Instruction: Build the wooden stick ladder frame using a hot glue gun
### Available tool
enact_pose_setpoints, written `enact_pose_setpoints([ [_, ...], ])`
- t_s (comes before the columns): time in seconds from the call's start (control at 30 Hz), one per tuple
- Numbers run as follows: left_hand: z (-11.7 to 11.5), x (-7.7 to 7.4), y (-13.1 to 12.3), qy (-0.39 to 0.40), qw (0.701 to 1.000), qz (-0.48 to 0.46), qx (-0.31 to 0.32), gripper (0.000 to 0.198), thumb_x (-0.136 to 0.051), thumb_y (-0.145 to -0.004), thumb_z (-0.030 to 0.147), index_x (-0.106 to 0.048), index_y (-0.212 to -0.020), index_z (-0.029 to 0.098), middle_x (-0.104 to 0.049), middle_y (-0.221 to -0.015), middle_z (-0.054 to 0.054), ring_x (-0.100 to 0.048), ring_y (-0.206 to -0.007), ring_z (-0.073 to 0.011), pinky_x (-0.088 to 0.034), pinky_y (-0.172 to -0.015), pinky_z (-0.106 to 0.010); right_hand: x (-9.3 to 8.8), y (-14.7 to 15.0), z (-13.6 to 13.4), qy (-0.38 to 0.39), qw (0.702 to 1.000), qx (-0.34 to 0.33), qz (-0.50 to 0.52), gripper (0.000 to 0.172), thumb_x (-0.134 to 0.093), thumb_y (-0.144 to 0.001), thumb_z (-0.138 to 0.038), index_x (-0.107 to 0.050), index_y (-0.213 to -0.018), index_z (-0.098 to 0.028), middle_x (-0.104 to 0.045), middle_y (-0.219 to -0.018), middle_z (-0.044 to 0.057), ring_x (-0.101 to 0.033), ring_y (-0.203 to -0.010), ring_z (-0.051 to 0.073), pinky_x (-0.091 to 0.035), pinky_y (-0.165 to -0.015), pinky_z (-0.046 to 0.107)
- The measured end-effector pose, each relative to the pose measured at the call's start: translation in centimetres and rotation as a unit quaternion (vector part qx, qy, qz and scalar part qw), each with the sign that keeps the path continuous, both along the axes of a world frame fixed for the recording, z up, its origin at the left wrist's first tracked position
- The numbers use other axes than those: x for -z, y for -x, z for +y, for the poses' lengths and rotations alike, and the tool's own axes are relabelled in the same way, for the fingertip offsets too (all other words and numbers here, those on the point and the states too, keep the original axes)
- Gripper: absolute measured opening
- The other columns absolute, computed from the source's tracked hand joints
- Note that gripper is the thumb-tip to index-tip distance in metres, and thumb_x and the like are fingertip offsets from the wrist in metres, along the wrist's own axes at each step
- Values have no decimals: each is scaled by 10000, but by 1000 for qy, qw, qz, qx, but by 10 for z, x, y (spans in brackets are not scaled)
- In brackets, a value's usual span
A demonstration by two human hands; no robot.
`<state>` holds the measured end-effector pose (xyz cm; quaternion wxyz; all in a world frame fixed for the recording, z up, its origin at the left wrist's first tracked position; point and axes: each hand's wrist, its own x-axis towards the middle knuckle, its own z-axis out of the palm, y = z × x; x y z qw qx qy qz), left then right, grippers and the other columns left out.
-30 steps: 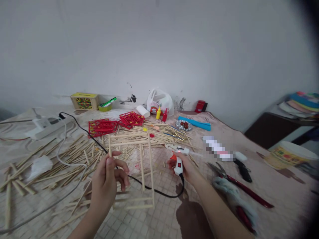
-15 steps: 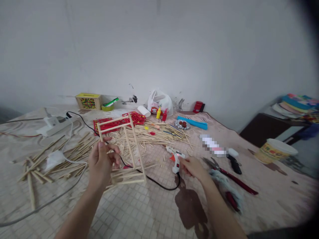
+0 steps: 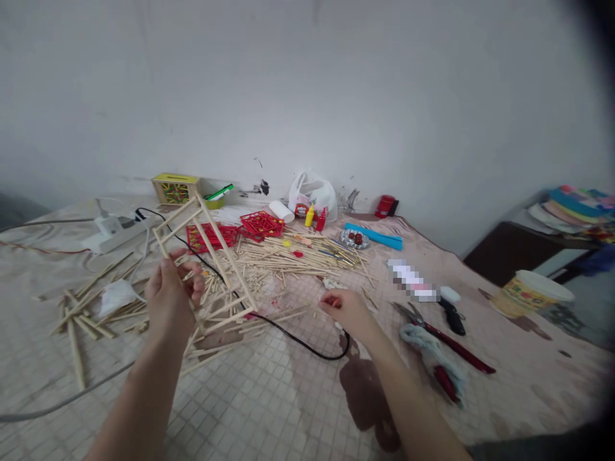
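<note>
My left hand (image 3: 172,288) is closed on one side of an open frame (image 3: 218,240) made of thin wooden sticks, held tilted above the table. On the right, the fingers of my right hand (image 3: 346,312) are wrapped round a white hot glue gun (image 3: 331,283). Its orange trigger shows at the fingertips, while the hand covers most of the body and handle. A black cord (image 3: 298,339) runs from the gun, behind the stick frame, towards a power strip. Loose wooden sticks (image 3: 269,259) lie in heaps beyond and below the frame.
Red trays (image 3: 262,224) of sticks, a yellow bottle (image 3: 310,216), a red bottle (image 3: 321,219) and a plastic bag (image 3: 312,192) stand at the back. Red-handled cutters (image 3: 456,349), a cloth (image 3: 425,342) and a paper tub (image 3: 528,293) are to the right. A power strip (image 3: 115,238) lies left.
My left hand has moved left with the stick frame, which now leans more. My right hand has shifted left across the glue gun, its fingers now round it and hiding most of it.
</note>
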<state>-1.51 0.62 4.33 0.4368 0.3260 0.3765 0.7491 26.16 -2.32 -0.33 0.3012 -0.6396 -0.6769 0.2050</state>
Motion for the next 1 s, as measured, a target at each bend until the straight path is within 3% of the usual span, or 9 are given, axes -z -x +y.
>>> enact_pose_setpoints([
  [0.13,3,1,6,7,1000,-19,-8,173,-430,-853,332,-574,-863,237,-497,-574,41,-384,-339,-25,-239,-251,-95,1,32,21,-1,998,-51,-46,103,-590,-685,-164,-683,-680,-210,-671,-681,29,-579,-620,164,-406,-598,264],
  [0.33,4,5,3,-7,1000,-4,-2,166,-451,-844,346,-565,-871,227,-514,-566,46,-391,-330,-27,-252,-255,-106,6,70,59,2,987,-119,-111,243,-552,-643,-64,-702,-804,-165,-692,-881,97,-595,-836,222,-392,-735,292],
  [0.53,2,9,-6,-34,999,20,21,199,-474,-831,365,-555,-914,204,-540,-558,43,-419,-321,-36,-282,-258,-112,17,89,72,29,984,-144,-103,174,-557,-584,-32,-679,-610,-153,-690,-714,94,-599,-778,215,-367,-792,321],
  [0.63,2,11,-7,-33,999,23,26,204,-479,-827,373,-552,-915,203,-550,-561,43,-430,-318,-39,-285,-251,-110,16,89,75,18,991,-128,-40,137,-577,-553,-24,-627,-524,-149,-670,-664,83,-582,-771,219,-347,-824,355],
  [0.77,2,12,-9,-28,999,19,36,203,-490,-820,365,-552,-918,198,-545,-550,45,-429,-312,-38,-282,-244,-104,4,71,81,-18,989,-90,117,63,-552,-665,-154,-611,-647,-161,-639,-696,42,-549,-695,165,-395,-727,310],
  [0.87,2,13,-12,-25,998,26,46,227,-497,-812,380,-552,-936,198,-549,-545,44,-431,-310,-42,-294,-252,-108,-9,51,83,-34,962,-72,262,161,-499,-733,-302,-585,-785,-175,-617,-735,18,-531,-631,122,-416,-622,252],
  [1.0,-1,15,-21,-19,997,41,62,249,-499,-806,397,-540,-951,199,-543,-543,50,-422,-307,-42,-293,-254,-108,-21,31,76,-41,903,-68,423,270,-567,-682,-370,-568,-891,-198,-598,-732,-12,-495,-562,85,-405,-565,215],
])
